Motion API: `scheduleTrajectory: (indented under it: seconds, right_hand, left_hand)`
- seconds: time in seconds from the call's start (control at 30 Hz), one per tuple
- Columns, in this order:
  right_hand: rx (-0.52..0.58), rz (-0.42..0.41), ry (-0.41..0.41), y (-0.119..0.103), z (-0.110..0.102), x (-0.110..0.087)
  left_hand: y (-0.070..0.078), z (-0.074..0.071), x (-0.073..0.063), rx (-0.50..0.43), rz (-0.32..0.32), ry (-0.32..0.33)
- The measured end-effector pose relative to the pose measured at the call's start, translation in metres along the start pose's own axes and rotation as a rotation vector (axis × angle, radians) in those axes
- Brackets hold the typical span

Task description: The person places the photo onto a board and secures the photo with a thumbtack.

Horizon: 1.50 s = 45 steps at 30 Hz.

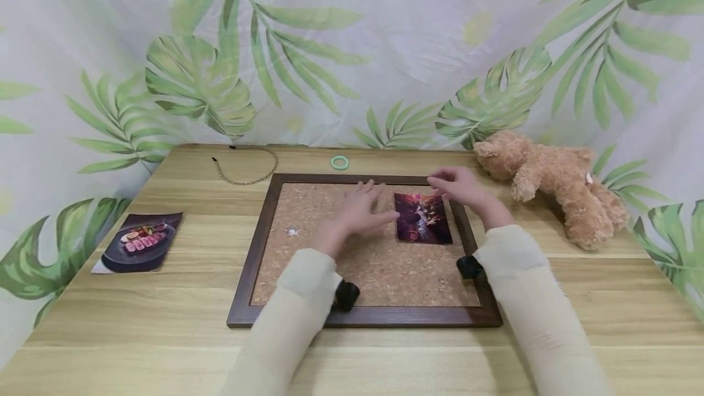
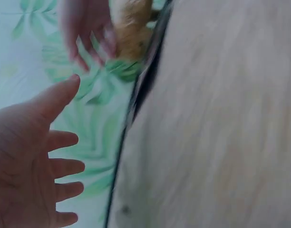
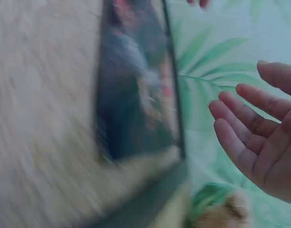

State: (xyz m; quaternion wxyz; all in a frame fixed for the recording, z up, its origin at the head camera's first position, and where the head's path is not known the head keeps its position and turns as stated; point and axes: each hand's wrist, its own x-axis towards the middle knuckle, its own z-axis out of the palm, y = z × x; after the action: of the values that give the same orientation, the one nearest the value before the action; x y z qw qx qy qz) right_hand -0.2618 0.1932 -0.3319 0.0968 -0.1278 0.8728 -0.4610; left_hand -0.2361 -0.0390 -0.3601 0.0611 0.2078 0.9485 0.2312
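Note:
A dark, colourful photo [image 1: 422, 219] lies on the upper right of a framed cork board [image 1: 330, 280]. My left hand [image 1: 360, 209] hovers over the board's middle with fingers spread, its thumb tip overlapping the photo's left edge in the head view. In the left wrist view that left hand [image 2: 26, 156] shows straight, separated fingers and nothing in them. Over the board's top right corner is my right hand [image 1: 462, 188], close above the photo's upper edge. The right wrist view shows the right hand [image 3: 264, 137] with loosely bent fingers, holding nothing, beside the blurred photo [image 3: 136, 90].
Left of the board lies a photo of sliced meat [image 1: 140, 243]. A thin chain [image 1: 247, 182] and a pale green ring [image 1: 339, 162] lie behind it on the wooden table [image 1: 181, 347]. A teddy bear [image 1: 555, 182] lies at the back right. Small clear pieces [image 1: 293, 232] sit on the cork.

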Motion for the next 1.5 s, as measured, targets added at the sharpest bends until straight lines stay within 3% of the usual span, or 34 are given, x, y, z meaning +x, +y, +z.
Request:
scheduleTrajectory:
  seconds: [0.07, 0.2, 0.33, 0.53, 0.73, 0.93, 1.1, 1.3, 1.5]
  right_hand:
    - [-0.009, -0.019, 0.013, -0.005, -0.011, -0.008]
    - [-0.032, -0.053, 0.058, -0.001, -0.027, -0.026]
    - [-0.017, -0.041, 0.115, 0.013, -0.038, -0.043]
    - [0.002, -0.033, 0.194, 0.044, -0.05, -0.066]
    - [0.029, 0.022, 0.209, 0.075, -0.053, -0.075]
    - [0.022, 0.083, 0.185, 0.089, -0.05, -0.078]
    - [0.019, 0.101, 0.166, 0.097, -0.047, -0.08]
    - [0.022, 0.107, 0.233, 0.114, -0.041, -0.079]
    - [-0.059, 0.025, 0.276, 0.121, -0.034, -0.073]
  left_hand:
    - [-0.014, -0.013, -0.011, -0.086, 0.01, 0.035]
    - [-0.045, -0.038, -0.041, -0.265, -0.041, 0.12]
    - [-0.077, -0.059, -0.072, -0.34, -0.071, 0.213]
    - [-0.115, -0.085, -0.107, -0.336, -0.133, 0.311]
    - [-0.155, -0.1, -0.149, -0.277, -0.27, 0.395]
    - [-0.198, -0.102, -0.183, -0.162, -0.391, 0.437]
    - [-0.228, -0.096, -0.203, -0.132, -0.42, 0.48]
    - [-0.248, -0.084, -0.21, -0.063, -0.451, 0.537]
    - [-0.257, -0.079, -0.215, -0.021, -0.584, 0.462]
